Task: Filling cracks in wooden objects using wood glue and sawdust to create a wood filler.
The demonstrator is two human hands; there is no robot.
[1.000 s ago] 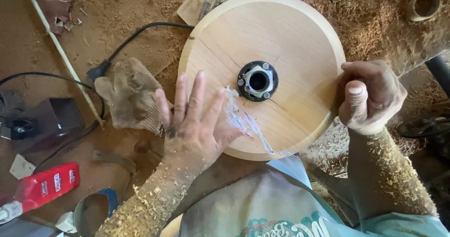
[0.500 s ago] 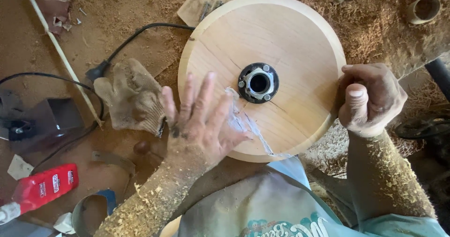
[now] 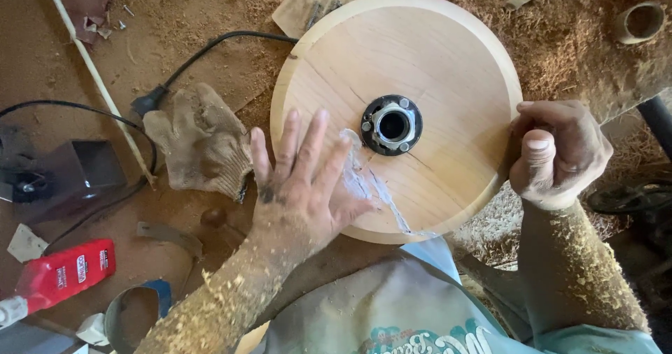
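Your left hand [image 3: 301, 186] lies flat, fingers spread, on the near-left part of the round wooden disc [image 3: 434, 67]. A streak of whitish glue [image 3: 367, 186] runs under and just right of your fingertips, from beside the black metal hub [image 3: 391, 124] at the disc's centre toward the near edge. Your right hand [image 3: 553, 154] is closed on the disc's right rim, thumb on top.

To work the glue well, keep the palm flat and the pressure even, and draw along the visible crack line rather than across it. Hold the rim firmly so the disc does not turn. Keep sawdust from your forearm out of the wet streak.

The surface is a brown bench thick with sawdust. Left of your left hand lie a worn fabric glove [image 3: 203, 140], a black power cord [image 3: 210, 50] and a thin white stick [image 3: 98, 81]. Nearer you on that side is a red bottle [image 3: 59, 273].
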